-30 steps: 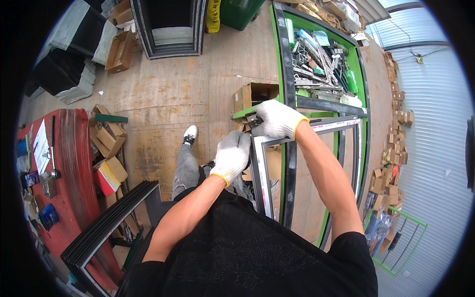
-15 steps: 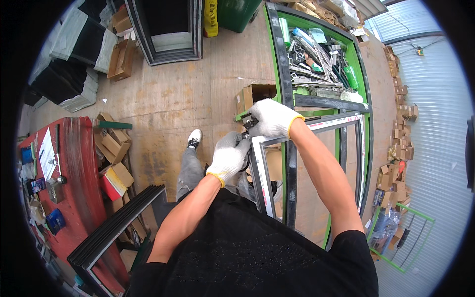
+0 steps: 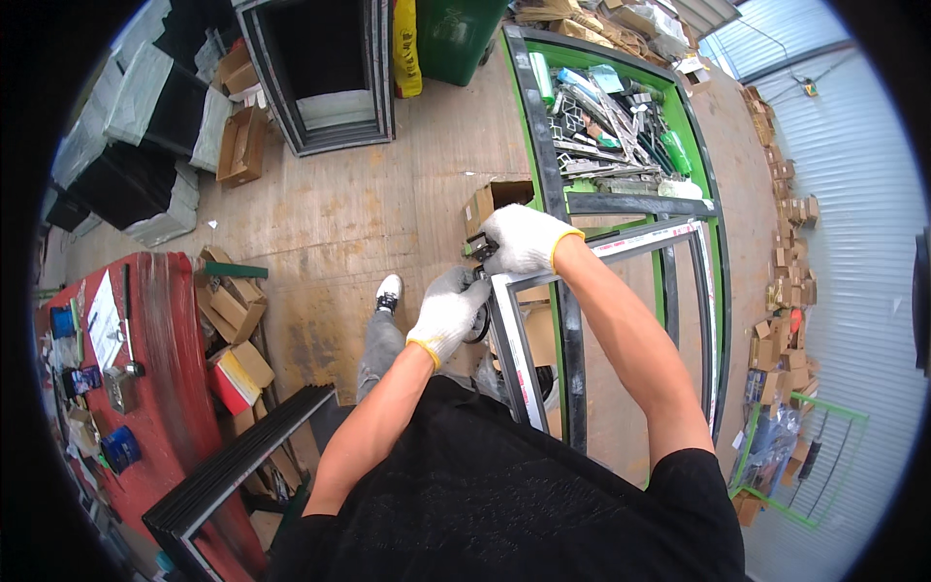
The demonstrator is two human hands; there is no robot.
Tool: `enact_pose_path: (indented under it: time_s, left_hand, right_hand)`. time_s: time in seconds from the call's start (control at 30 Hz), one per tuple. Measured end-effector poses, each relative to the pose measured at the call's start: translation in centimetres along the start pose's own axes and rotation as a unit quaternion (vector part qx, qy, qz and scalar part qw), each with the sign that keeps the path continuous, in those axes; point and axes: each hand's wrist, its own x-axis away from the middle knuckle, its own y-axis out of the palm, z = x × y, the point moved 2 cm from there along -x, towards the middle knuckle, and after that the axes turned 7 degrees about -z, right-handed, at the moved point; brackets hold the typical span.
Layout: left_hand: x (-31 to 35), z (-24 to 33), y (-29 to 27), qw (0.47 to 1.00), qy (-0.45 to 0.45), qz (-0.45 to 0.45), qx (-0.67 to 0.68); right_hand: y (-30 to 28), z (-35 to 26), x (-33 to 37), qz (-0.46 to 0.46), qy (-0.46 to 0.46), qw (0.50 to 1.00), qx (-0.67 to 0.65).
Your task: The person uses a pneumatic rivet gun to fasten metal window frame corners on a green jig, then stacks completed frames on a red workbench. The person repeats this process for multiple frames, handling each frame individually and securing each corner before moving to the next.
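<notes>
A window frame (image 3: 529, 378), dark with white protective film, lies across the green-and-black rack (image 3: 572, 388). At its near-left corner my two gloved hands work close together. My right hand (image 3: 529, 241), beyond that corner, is closed on a small dark metal piece (image 3: 480, 248) that juts out to the left of its fingers. Just below it my left hand (image 3: 446, 312) is closed, thumb and fingertips against the corner. What it grips is mostly hidden; a dark rounded part (image 3: 479, 328) shows beneath its fingers.
Metal strips (image 3: 611, 126) fill the rack's far bay. Behind my hands stands an open cardboard box (image 3: 495, 202). A red-covered table (image 3: 165, 359) is at left, with stacked dark frames (image 3: 242, 451) nearer me. More frames (image 3: 320, 145) stand at the back; boxes (image 3: 776, 339) line the right wall.
The view has shifted slightly. The metal piece in my right hand has tilted and sits a little lower beside the corner. My left hand keeps its place at the frame.
</notes>
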Motion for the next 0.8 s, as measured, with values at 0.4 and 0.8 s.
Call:
enact_pose_path:
  time_s: [0.4,0.8]
  left_hand:
    - [-6.8,9.3,-4.7,0.902,-0.058,-0.331,-0.273]
    - [-15.9,11.6,2.5,0.545,-0.169,-0.684,-0.454]
  right_hand:
    - [4.7,-6.2,18.3,0.384,0.075,0.856,-0.338]
    - [16.0,-20.4,4.5,0.430,0.296,0.516,-0.680]
